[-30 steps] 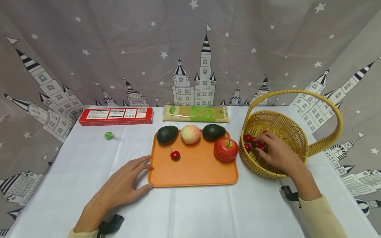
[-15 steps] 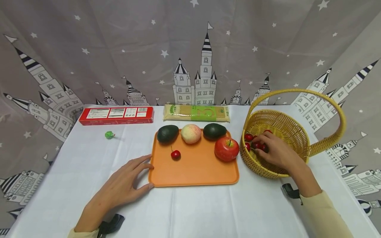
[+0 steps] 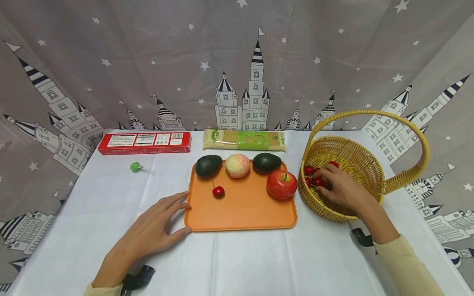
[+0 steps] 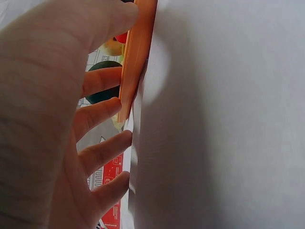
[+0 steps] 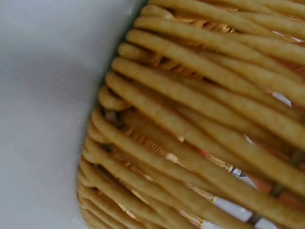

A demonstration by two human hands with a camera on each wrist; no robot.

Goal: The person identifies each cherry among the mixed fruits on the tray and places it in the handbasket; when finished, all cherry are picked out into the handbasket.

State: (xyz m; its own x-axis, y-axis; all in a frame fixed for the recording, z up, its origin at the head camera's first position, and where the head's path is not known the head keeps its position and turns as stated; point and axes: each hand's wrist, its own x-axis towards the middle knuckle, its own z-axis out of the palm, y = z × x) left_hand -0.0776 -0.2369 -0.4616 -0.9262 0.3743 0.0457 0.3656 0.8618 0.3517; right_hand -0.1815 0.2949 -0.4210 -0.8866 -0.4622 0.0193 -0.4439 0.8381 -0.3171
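Observation:
My left hand [image 3: 152, 230] lies at the left side of an orange tray [image 3: 240, 216], fingers spread and fingertips at its rim. In the left wrist view, the thumb and some fingers meet the tray edge [image 4: 138, 47]. On the tray are a cherry [image 3: 218, 192], two avocados [image 3: 208, 166], a peach [image 3: 237, 165] and a red apple [image 3: 282, 185]. My right hand [image 3: 342, 188] reaches into a wicker basket [image 3: 370, 168], thumb and fingers bent about a cherry [image 3: 317, 181]. More cherries [image 3: 309, 169] lie beside it. The basket wall [image 5: 190, 109] hides that hand in the right wrist view.
A red box [image 3: 145, 143] and a pack of noodles [image 3: 244, 140] lie along the back of the white-covered table. A small green candy [image 3: 135, 167] sits in front of the box. The basket's tall handle [image 3: 370, 113] arches above it. A printed grey curtain [image 3: 166, 61] hangs behind.
The right hand's fingers shift slightly among the cherries inside the basket, and a red cherry shows more plainly behind them. My left hand stays at the tray.

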